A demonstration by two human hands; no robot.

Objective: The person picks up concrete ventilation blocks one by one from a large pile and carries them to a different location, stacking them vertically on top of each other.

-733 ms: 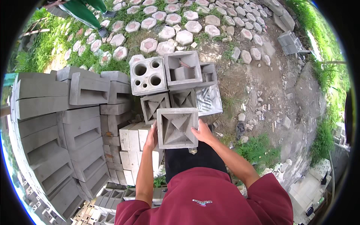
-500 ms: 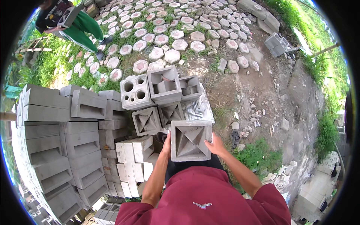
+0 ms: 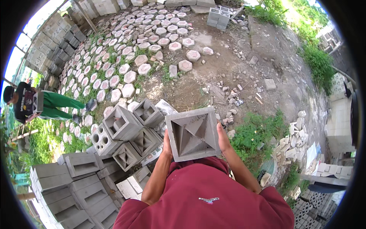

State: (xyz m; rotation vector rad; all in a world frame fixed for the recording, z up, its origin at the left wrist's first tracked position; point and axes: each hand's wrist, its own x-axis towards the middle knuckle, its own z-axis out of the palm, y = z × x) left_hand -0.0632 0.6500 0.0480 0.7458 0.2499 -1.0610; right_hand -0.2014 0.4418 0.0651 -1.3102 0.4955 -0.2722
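Left hand (image 3: pixel 167 145) and right hand (image 3: pixel 223 140), partly open, grasp a square grey concrete block (image 3: pixel 193 134) by its left and right sides.

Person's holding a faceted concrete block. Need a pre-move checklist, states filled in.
1. Left hand against the faceted concrete block's left side: ok.
2. Right hand against its right side: ok.
3. Block apart from the stacked blocks: ok.
4. Co-worker away from the held block, far left: ok.
5. Ground ahead free of loose rubble: not ok, pieces scattered.
6. Footing: cannot tell, feet hidden.
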